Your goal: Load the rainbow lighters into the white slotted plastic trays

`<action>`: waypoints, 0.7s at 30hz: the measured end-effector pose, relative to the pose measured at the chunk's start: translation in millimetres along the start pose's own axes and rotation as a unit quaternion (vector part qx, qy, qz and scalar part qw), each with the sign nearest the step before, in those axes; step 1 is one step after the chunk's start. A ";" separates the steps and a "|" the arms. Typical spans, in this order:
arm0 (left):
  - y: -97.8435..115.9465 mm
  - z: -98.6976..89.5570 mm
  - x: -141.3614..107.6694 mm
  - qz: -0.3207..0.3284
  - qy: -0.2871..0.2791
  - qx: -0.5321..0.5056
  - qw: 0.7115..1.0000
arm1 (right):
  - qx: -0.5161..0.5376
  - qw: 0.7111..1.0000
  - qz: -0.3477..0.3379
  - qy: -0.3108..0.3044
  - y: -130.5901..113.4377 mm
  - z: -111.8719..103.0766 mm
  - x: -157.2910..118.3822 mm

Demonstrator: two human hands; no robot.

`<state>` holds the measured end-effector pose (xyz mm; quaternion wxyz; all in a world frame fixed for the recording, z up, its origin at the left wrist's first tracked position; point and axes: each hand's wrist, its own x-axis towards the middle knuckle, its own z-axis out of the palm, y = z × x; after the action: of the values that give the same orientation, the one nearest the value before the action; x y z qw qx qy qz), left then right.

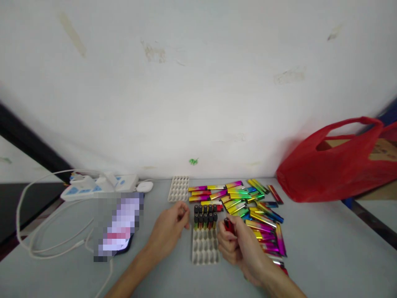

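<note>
My right hand (pixel 240 250) is closed around a red lighter (pixel 228 225), whose dark top end shows above the curled fingers. It is just right of a pale tray (pixel 205 250) with rows of hollows. Several lighters with black tops (pixel 205 217) stand upright in the far rows of that tray; its nearer hollows hold none. My left hand (pixel 170 225) is left of the tray, fingers curled in and thumb against them; the inside of its grip is hidden. Beyond and right of the tray, shiny multicoloured lighters (pixel 238 203) lie in a loose pile.
A second pale tray (pixel 178 188) lies by the wall. At the left are a phone (pixel 122 223), a white power strip (pixel 102 186) with plugs, and looping white cables (pixel 46 256). A red bag (pixel 328 165) with cardboard inside stands at the right. Behind rises a white wall (pixel 217 103).
</note>
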<state>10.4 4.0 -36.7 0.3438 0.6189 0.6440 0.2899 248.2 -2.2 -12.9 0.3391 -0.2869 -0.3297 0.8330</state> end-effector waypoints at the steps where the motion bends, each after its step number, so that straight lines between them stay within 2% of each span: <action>1: 0.4 -0.3 -0.1 0.001 0.001 0.001 1.000 | 0.001 1.000 0.001 -0.002 0.0 0.2 -0.1; 10: 4.5 -2.0 -2.0 0.014 0.010 -0.003 1.000 | -0.005 1.000 0.002 -0.022 -1.1 2.1 -1.3; 13: 7.3 -1.4 -1.8 0.005 0.025 -0.015 1.000 | -0.044 0.999 -0.018 -0.006 1.2 -1.6 1.7; 17: 7.6 -1.5 -0.6 0.012 0.098 0.014 0.995 | -0.138 0.978 -0.143 0.065 2.4 -2.6 -0.1; 19: 6.3 -1.9 0.1 0.007 0.128 0.038 0.991 | -0.202 0.954 -0.201 0.092 0.1 -0.6 -5.7; 21: 5.7 -2.4 0.6 -0.002 0.134 0.044 0.990 | -0.284 0.922 -0.243 0.102 -3.5 1.3 -12.6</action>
<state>11.9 5.1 -30.8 0.2271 0.5877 0.6977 0.3409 256.2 -10.2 -6.2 0.4670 -0.3655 -0.5756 0.5631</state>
